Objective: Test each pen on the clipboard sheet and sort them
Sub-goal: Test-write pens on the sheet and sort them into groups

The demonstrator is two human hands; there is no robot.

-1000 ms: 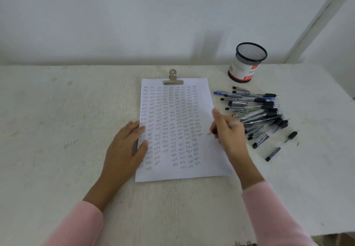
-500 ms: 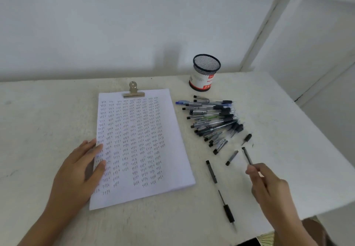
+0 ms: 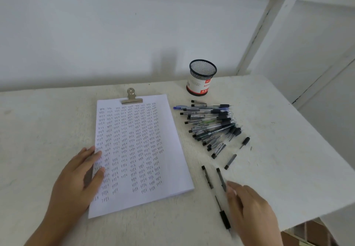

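On the white table (image 3: 57,115), the clipboard sheet (image 3: 138,149) lies slightly angled under a metal clip (image 3: 131,97) at its far edge. Rows of small handwritten test marks cover the sheet. The left hand (image 3: 80,176) lies flat on the sheet's left edge, fingers straight, pressing down and gripping nothing. Right of the sheet is a fanned pile of pens (image 3: 209,122), mostly black, with one blue pen (image 3: 177,108) on the far side. A black mesh pen cup (image 3: 201,77) stands upright behind the pile. Two short dark pieces (image 3: 230,161) lie loose just near of the pile. Two dark pen barrels (image 3: 207,177) lie roughly parallel between the sheet and the right hand (image 3: 249,209). A black pen (image 3: 223,216) lies just beside that hand, toward the front edge. The right hand is blurred, palm down, with its fingertips (image 3: 231,187) at the near end of the right barrel. Cannot tell whether it pinches or only touches.
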